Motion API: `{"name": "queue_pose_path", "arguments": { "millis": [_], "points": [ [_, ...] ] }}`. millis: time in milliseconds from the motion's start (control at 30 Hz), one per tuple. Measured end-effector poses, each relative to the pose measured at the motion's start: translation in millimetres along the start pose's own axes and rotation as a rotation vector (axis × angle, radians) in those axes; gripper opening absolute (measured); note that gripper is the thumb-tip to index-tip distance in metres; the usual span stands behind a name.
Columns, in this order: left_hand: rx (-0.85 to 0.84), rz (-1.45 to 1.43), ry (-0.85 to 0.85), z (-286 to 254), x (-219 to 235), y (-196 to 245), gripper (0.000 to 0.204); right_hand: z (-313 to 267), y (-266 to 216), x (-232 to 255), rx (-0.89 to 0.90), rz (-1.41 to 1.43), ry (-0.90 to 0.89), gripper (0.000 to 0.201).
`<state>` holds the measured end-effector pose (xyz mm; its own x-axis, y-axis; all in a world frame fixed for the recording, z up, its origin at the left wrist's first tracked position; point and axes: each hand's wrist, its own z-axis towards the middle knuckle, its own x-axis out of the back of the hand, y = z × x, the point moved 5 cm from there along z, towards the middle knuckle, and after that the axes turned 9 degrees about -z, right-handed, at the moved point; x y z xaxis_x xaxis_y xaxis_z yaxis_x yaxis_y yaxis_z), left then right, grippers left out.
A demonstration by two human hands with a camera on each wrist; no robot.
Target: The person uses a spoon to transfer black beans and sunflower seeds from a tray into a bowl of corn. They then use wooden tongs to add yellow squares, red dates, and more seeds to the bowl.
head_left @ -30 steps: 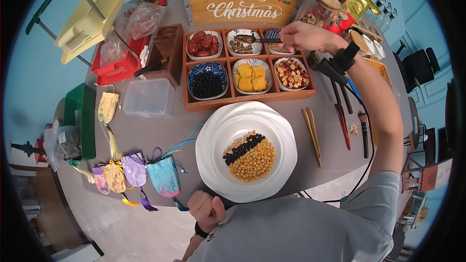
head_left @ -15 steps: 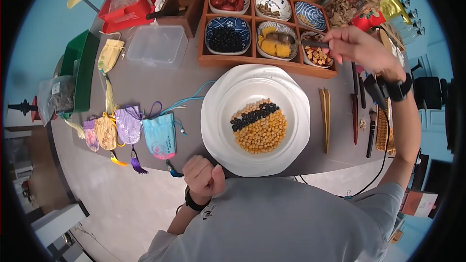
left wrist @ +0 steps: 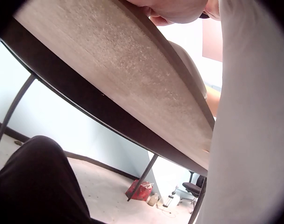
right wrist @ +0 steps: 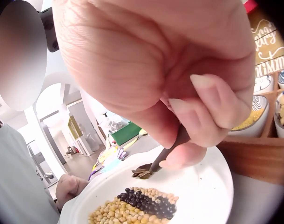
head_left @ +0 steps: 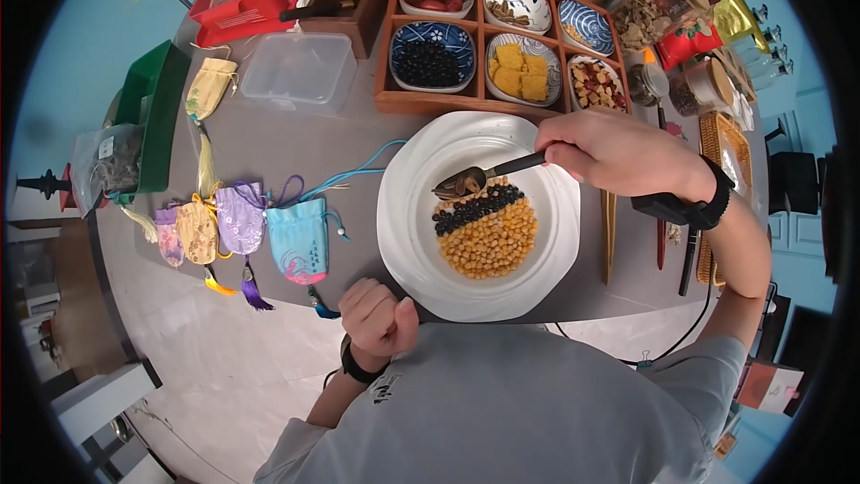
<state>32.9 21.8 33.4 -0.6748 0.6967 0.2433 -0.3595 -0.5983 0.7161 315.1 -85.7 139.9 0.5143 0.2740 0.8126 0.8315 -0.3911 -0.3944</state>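
Note:
My right hand pinches the black handle of a spoon between thumb and fingers. The spoon's bowl holds dark brown, flat dried pieces and hangs over the far left part of a wide white dish. Inside the dish lie yellow chickpea-like beans, a diagonal band of black beans and a strip of paler beans beyond it. Curled in a fist and holding nothing, my left hand is at the table's front edge, just left of the dish.
Beyond the dish stands a wooden divided box of small bowls with dates, black beans, yellow cubes and other dry foods. Drawstring pouches lie left; wooden tongs lie right. A clear plastic box and glass jars stand farther back.
My right hand has brought the loaded spoon from the back middle bowl of the box, over the yellow cubes, to the white dish. The head view has tilted down. My left hand keeps its place.

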Motion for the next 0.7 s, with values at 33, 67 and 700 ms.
{"name": "queue_pose_path", "arguments": {
  "millis": [33,67,700],
  "points": [
    [0.001,-0.001,0.000,-0.2,0.0,-0.2,0.038,1.1,-1.6,-0.1,0.003,-0.019,0.016,0.015],
    [0.002,-0.001,0.001,-0.6,-0.1,-0.4,0.039,2.2,-4.0,0.6,0.001,-0.039,0.018,0.014],
    [0.004,0.005,0.000,-0.2,-0.9,0.1,0.038,-35.3,-40.2,5.8,0.098,-0.701,0.502,0.021]
  ]
}}
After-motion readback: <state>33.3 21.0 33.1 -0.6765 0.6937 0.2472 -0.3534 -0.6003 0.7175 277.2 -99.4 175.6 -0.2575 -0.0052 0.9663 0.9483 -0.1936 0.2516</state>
